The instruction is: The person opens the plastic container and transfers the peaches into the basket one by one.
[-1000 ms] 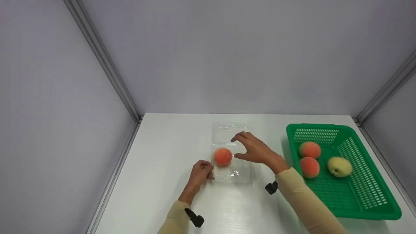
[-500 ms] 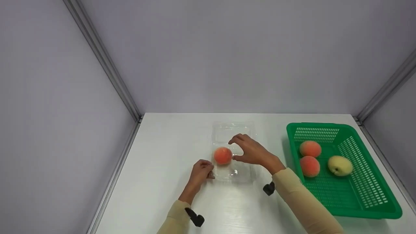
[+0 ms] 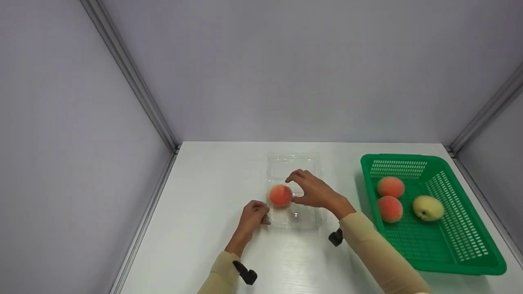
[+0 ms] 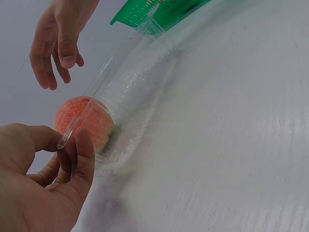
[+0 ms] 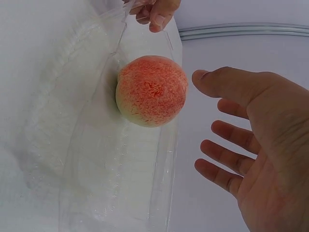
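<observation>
A clear plastic clamshell box (image 3: 302, 218) lies on the table with its lid (image 3: 282, 165) laid back toward the wall. One red-orange peach (image 3: 280, 196) sits at the left of the box's near half. My left hand (image 3: 254, 215) pinches the box's left rim between thumb and fingers, which the left wrist view shows closely, with the peach (image 4: 87, 118) just beyond. My right hand (image 3: 312, 190) hovers over the box to the right of the peach, fingers spread and bent with nothing in them. In the right wrist view its thumb tip (image 5: 203, 79) is close beside the peach.
At the right stands a green plastic basket (image 3: 441, 253) with perforated walls. In it lie two peaches (image 3: 390, 198) along the left side and a pale yellow-green fruit (image 3: 428, 208). Grey wall panels (image 3: 310, 81) enclose the white table (image 3: 204, 183) at the back and sides.
My right hand has shifted slightly left, bringing its thumb nearer the peach. My left hand stays at the box's rim, and the peach has not moved.
</observation>
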Motion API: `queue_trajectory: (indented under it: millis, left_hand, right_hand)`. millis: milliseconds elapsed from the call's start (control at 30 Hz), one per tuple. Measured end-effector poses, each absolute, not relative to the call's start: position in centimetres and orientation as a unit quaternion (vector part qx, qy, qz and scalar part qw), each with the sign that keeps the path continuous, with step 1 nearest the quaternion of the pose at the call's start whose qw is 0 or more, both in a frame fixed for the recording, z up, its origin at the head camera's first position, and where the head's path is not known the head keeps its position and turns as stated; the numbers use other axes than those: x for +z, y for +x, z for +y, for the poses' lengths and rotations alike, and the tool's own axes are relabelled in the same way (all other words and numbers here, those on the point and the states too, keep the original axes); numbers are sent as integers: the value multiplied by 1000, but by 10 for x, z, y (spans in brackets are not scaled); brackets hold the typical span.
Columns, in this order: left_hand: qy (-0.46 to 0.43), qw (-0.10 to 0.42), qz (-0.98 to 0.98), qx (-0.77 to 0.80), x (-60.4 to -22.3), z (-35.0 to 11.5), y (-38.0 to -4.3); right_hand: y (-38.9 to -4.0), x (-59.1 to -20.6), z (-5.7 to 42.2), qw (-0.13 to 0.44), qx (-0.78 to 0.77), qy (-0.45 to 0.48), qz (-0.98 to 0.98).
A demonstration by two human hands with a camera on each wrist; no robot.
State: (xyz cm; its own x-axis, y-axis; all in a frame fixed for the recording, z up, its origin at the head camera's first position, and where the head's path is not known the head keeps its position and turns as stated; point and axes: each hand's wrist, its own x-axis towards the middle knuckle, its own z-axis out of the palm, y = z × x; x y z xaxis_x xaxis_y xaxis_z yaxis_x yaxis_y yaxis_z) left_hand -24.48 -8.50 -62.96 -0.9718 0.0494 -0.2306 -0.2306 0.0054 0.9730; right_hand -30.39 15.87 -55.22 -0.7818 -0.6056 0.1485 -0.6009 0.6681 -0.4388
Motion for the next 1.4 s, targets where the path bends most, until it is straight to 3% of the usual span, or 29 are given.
queue_trajectory:
  millis: [1400]
  left_hand:
    - [-57,92,693,713,-630,-86,-244]
  right_hand:
    - [-306,-570,137,20,-243,-358,901]
